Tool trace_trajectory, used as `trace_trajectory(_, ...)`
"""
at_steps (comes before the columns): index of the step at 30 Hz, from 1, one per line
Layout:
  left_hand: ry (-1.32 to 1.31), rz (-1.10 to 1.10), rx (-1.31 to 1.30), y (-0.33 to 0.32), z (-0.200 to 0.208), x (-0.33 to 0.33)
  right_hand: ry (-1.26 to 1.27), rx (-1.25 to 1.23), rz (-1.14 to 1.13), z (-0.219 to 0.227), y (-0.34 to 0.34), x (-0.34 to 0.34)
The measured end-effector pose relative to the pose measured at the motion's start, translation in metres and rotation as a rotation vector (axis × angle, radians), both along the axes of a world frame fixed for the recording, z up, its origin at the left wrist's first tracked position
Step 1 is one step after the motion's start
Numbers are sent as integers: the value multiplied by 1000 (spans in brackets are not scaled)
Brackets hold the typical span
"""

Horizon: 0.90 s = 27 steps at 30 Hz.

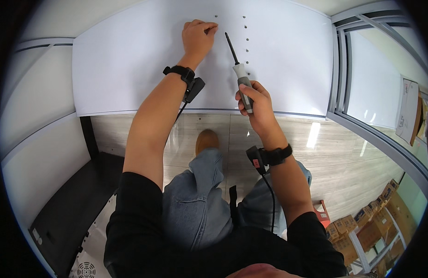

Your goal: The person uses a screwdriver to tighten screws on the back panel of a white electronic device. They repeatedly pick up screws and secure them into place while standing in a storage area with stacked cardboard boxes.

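Note:
My right hand is closed around the grey handle of a screwdriver, whose dark shaft points up and away over the white tabletop. Farther off, my left hand rests on or just above the table with its fingertips pinched together; whatever they hold, if anything, is too small to make out. Just beyond those fingertips sits one small grey screw-like piece. Several more such pieces form a column to the right of the screwdriver's shaft, running toward me.
Metal frame posts border the table on the right, and a pale panel stands at the left. A black bench-like surface lies at lower left. Cardboard boxes and a red object are at lower right. Cables trail from both wrist straps.

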<state>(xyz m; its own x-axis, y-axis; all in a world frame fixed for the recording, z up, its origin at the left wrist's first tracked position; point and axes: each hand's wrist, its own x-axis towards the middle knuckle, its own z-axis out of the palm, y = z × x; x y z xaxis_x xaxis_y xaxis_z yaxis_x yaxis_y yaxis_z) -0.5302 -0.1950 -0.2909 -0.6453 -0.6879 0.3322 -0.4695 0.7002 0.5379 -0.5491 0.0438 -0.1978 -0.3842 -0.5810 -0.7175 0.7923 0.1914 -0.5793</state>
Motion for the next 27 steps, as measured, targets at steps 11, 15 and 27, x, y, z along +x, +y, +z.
trace_trajectory(11,59,2,76,4,-4,10,-31,-20,4,7,11,5)
trace_trajectory(15,113,95,91,16,27,41,-19,-50,50,19,22,14)
trace_trajectory(27,538,233,1049,119,261,300,128,-351,784,142,27,132)
